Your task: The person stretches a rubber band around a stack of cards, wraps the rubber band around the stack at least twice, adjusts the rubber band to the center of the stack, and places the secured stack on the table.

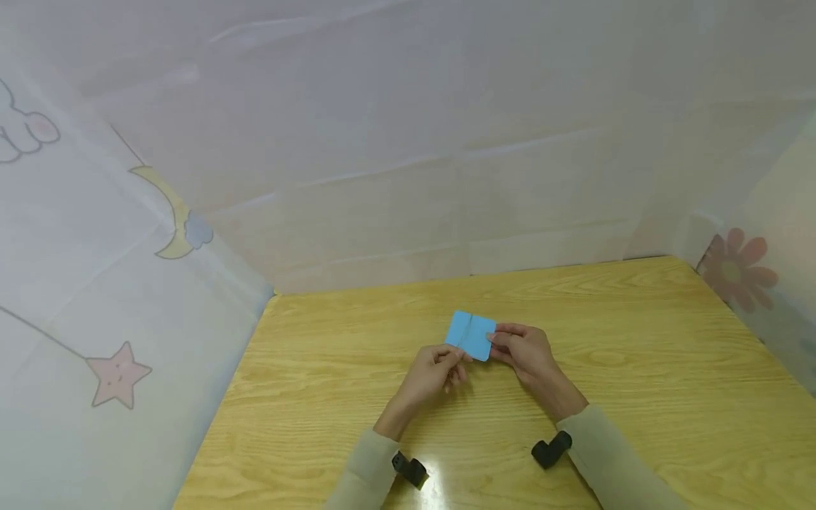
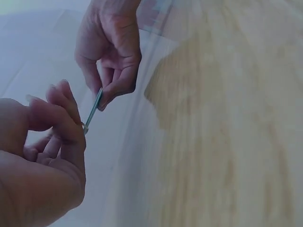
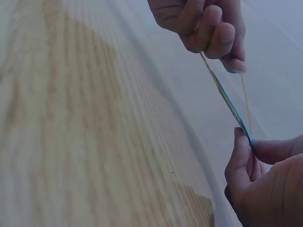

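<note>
A blue card (image 1: 479, 337) with rounded corners is held up between both hands over the table, a thin line crossing its face. My right hand (image 1: 525, 352) pinches its right edge between thumb and fingers. In the right wrist view the card (image 3: 230, 105) shows edge-on, and thin tan strands of a rubber band (image 3: 245, 99) stretch from it to my left hand (image 3: 213, 28). The left hand (image 1: 435, 370) has its fingers curled on the band at the card's lower left corner. The left wrist view shows the card (image 2: 93, 108) as a narrow edge between the hands.
The wood-grain table (image 1: 319, 397) extends below and around both hands. A pale cloth backdrop (image 1: 382, 142) with printed figures rises behind it and along its sides. Small black cameras (image 1: 551, 450) sit on both sleeves.
</note>
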Available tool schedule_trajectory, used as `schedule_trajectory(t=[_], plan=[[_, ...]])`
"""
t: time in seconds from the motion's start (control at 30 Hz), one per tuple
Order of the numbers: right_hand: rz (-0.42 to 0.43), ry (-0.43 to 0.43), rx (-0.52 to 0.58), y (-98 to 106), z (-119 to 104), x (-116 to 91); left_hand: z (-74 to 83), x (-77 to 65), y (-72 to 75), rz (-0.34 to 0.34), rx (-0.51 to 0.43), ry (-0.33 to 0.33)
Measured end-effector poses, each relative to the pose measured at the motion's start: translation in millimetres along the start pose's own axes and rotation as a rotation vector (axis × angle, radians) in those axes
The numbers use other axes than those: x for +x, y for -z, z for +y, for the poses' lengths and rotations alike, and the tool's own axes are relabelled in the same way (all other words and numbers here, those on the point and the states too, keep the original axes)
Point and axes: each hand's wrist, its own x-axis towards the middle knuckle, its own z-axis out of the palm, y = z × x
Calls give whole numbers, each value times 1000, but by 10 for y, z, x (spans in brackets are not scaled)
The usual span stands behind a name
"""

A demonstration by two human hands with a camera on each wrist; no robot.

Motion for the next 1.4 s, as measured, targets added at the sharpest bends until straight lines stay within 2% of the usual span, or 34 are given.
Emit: schedule_trajectory(t=[0.07, 0.13, 0.3, 0.4, 0.63, 0.77, 0.87, 1.0, 1.07, 1.27, 1.4], plan=[[7, 3, 5, 5, -9, -6, 21, -10, 16, 12, -53, 15], [10, 5, 5, 13, -17, -16, 39, -31, 21, -4, -88, 18], [-4, -1, 1, 33, -38, -54, 59, -78, -24, -98, -76, -58], [-1, -3, 17, 40, -56, -72, 73, -91, -109, -104, -96, -87], [50, 9, 59, 41, -97, -93, 51, -124, -388, 3, -227, -103], [87, 32, 85, 29, -100, -95, 51, -146, -510, 116, -331, -75], [100, 59, 106, 18, -100, -92, 72, -147, -559, 229, -440, -39], [94, 95, 116, 9, -98, -94, 77, -108, -528, 366, -581, 17], [85, 111, 104, 16, -98, -102, 64, -79, -483, 400, -630, 44], [46, 151, 43, 33, -97, -122, 5, -44, -349, 414, -699, 87], [32, 167, 11, 31, -88, -114, -14, -40, -300, 418, -686, 94]])
